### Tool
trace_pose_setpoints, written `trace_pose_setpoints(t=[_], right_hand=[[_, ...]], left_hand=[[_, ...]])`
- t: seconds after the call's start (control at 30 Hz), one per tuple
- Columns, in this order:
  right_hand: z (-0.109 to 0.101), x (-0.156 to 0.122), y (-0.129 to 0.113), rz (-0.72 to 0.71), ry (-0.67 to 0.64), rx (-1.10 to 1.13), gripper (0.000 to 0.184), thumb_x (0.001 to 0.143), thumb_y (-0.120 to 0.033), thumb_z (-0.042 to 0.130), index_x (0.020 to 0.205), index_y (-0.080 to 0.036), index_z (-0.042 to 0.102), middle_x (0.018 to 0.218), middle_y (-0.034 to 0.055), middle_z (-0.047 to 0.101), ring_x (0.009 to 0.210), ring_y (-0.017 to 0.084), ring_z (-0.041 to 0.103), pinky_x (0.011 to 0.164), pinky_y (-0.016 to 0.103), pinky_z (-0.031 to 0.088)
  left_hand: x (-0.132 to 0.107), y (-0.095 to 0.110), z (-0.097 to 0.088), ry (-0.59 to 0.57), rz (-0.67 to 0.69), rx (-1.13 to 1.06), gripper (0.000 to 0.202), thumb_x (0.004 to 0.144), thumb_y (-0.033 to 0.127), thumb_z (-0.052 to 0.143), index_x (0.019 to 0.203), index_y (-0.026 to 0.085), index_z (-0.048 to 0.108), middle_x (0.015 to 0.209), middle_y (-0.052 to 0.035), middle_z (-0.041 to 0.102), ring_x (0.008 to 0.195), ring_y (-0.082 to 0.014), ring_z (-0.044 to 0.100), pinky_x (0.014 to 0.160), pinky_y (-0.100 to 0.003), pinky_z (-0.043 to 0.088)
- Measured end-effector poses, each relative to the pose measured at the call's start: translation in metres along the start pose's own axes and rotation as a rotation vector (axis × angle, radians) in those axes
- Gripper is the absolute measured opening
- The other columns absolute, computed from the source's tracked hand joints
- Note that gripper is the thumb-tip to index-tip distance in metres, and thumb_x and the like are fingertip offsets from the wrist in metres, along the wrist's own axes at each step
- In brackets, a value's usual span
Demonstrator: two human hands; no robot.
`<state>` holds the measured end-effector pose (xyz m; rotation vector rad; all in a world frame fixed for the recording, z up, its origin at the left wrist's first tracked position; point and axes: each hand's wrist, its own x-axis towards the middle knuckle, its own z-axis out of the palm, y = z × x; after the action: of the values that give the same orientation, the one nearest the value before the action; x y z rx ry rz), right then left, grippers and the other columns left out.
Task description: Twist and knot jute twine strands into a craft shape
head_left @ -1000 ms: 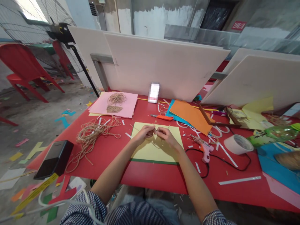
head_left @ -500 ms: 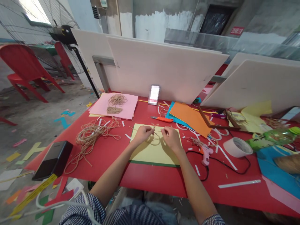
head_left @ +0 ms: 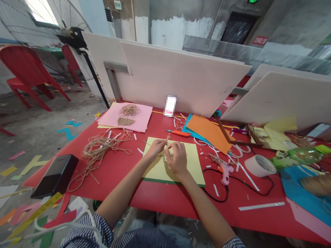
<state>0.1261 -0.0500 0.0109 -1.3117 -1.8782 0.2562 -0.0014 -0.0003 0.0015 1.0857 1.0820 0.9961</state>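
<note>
Both of my hands meet over a pale yellow paper sheet (head_left: 192,162) on the red table (head_left: 165,196). My left hand (head_left: 156,148) pinches a short piece of jute twine (head_left: 167,142) that sticks up and loops between the hands. My right hand (head_left: 176,159) is closed on the same twine, close against the left hand. The twine's loop lies partly hidden under my right fingers.
A loose tangle of twine (head_left: 99,150) lies to the left, a black box (head_left: 55,175) at the left edge. Pink paper (head_left: 139,119) holds twine coils. An orange knife (head_left: 179,133), orange paper (head_left: 209,129), pink glue gun (head_left: 224,171) with cord and tape roll (head_left: 260,165) lie right. White boards stand behind.
My right hand has moved left and closed in on the left hand; half a second ago the two were apart with the twine stretched between them. The view has tilted slightly.
</note>
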Motion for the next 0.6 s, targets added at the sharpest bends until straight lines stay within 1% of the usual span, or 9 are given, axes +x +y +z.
trace_pose_setpoints(t=[0.03, 0.07, 0.1, 0.17, 0.23, 0.33, 0.4, 0.47, 0.6], right_hand=[[-0.001, 0.002, 0.002, 0.071, 0.07, 0.076, 0.013, 0.092, -0.035, 0.047, 0.089, -0.023, 0.05, 0.099, 0.0099, 0.059, 0.097, 0.025, 0.053, 0.087, 0.04, 0.044], [-0.001, 0.003, 0.005, 0.159, 0.105, 0.172, 0.014, 0.09, -0.037, 0.047, 0.093, -0.023, 0.047, 0.102, 0.0096, 0.057, 0.097, 0.024, 0.054, 0.085, 0.039, 0.046], [-0.001, 0.005, 0.007, 0.251, 0.104, 0.283, 0.017, 0.089, -0.038, 0.048, 0.096, -0.024, 0.044, 0.104, 0.009, 0.056, 0.094, 0.022, 0.056, 0.081, 0.037, 0.048], [-0.001, 0.008, 0.014, 0.411, 0.026, 0.506, 0.023, 0.086, -0.041, 0.049, 0.1, -0.025, 0.038, 0.101, 0.0061, 0.057, 0.083, 0.019, 0.06, 0.073, 0.033, 0.05], [-0.001, 0.01, 0.021, 0.492, -0.062, 0.638, 0.025, 0.085, -0.041, 0.048, 0.1, -0.026, 0.036, 0.086, 0.0008, 0.059, 0.071, 0.016, 0.059, 0.066, 0.03, 0.049], [-0.005, 0.013, 0.029, 0.512, -0.14, 0.625, 0.02, 0.085, -0.043, 0.045, 0.093, -0.026, 0.038, 0.062, -0.0061, 0.051, 0.056, 0.015, 0.051, 0.055, 0.026, 0.041], [-0.009, 0.015, 0.031, 0.491, -0.17, 0.553, 0.02, 0.086, -0.045, 0.043, 0.085, -0.025, 0.042, 0.055, -0.0071, 0.045, 0.051, 0.014, 0.044, 0.051, 0.025, 0.035], [-0.014, 0.016, 0.031, 0.444, -0.191, 0.484, 0.024, 0.086, -0.048, 0.042, 0.078, -0.025, 0.045, 0.055, -0.0057, 0.043, 0.051, 0.014, 0.041, 0.051, 0.026, 0.032], [-0.022, 0.018, 0.03, 0.318, -0.241, 0.418, 0.029, 0.086, -0.047, 0.045, 0.069, -0.023, 0.048, 0.062, -0.002, 0.051, 0.056, 0.014, 0.045, 0.055, 0.026, 0.033]], left_hand=[[-0.001, 0.001, 0.001, -0.013, 0.028, 0.06, 0.054, 0.072, 0.07, 0.062, 0.064, 0.017, 0.051, 0.045, 0.0103, 0.025, 0.043, -0.0057, 0.022, 0.045, -0.023, 0.013], [-0.002, 0.001, 0.003, -0.037, 0.047, 0.109, 0.054, 0.073, 0.07, 0.06, 0.063, 0.017, 0.051, 0.045, 0.0098, 0.026, 0.044, -0.0059, 0.022, 0.046, -0.023, 0.014], [-0.003, 0.002, 0.005, -0.066, 0.055, 0.142, 0.054, 0.075, 0.069, 0.058, 0.062, 0.017, 0.05, 0.046, 0.0094, 0.026, 0.044, -0.0061, 0.023, 0.046, -0.024, 0.015], [-0.005, 0.003, 0.008, -0.123, 0.05, 0.158, 0.05, 0.077, 0.064, 0.057, 0.062, 0.018, 0.048, 0.047, 0.0086, 0.028, 0.045, -0.0066, 0.024, 0.046, -0.024, 0.017], [-0.007, 0.004, 0.009, -0.158, 0.038, 0.135, 0.042, 0.079, 0.056, 0.055, 0.062, 0.019, 0.045, 0.049, 0.0078, 0.03, 0.045, -0.0072, 0.026, 0.046, -0.024, 0.019], [-0.009, 0.007, 0.009, -0.176, 0.029, 0.136, 0.029, 0.078, 0.043, 0.052, 0.063, 0.019, 0.044, 0.051, 0.007, 0.031, 0.046, -0.008, 0.029, 0.047, -0.023, 0.021], [-0.009, 0.009, 0.009, -0.174, 0.042, 0.197, 0.022, 0.077, 0.036, 0.049, 0.064, 0.019, 0.045, 0.051, 0.0069, 0.032, 0.047, -0.0088, 0.03, 0.048, -0.023, 0.023], [-0.01, 0.01, 0.008, -0.171, 0.081, 0.281, 0.019, 0.077, 0.033, 0.047, 0.065, 0.019, 0.046, 0.052, 0.0066, 0.034, 0.05, -0.0099, 0.033, 0.05, -0.023, 0.026], [-0.011, 0.01, 0.007, -0.189, 0.174, 0.41, 0.02, 0.08, 0.032, 0.045, 0.066, 0.018, 0.05, 0.059, 0.0039, 0.045, 0.059, -0.0126, 0.043, 0.058, -0.025, 0.034]])
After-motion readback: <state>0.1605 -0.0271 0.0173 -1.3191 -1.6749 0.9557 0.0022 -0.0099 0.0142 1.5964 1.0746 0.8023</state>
